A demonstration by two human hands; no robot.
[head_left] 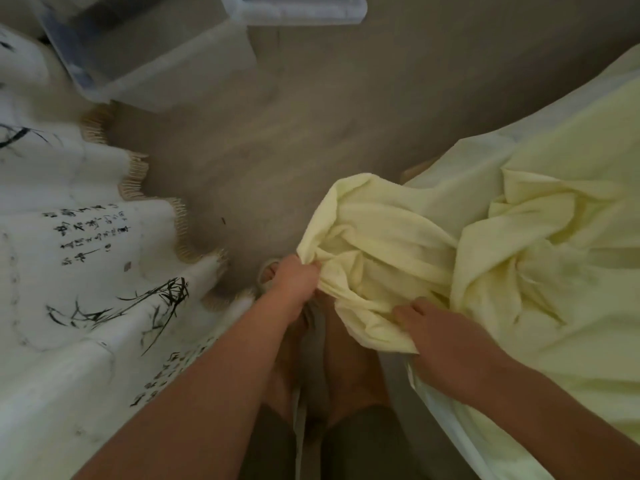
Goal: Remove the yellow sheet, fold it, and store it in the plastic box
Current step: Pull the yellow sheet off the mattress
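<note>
The pale yellow sheet [519, 258] lies rumpled over the bed on the right, with one bunched corner pulled off the edge toward me. My left hand [294, 282] grips that bunched corner at its lower left. My right hand [446, 344] clutches the sheet's edge a little lower and to the right, fingers curled into the cloth. A clear plastic box [149, 53] stands on the floor at the upper left, and its lid [298, 8] lies behind it at the top edge.
A white cloth with black ink writing and a tan fringe [86, 244] hangs over furniture on the left. Grey wood floor [277, 140] runs between it and the bed. My bare legs and feet show below my hands.
</note>
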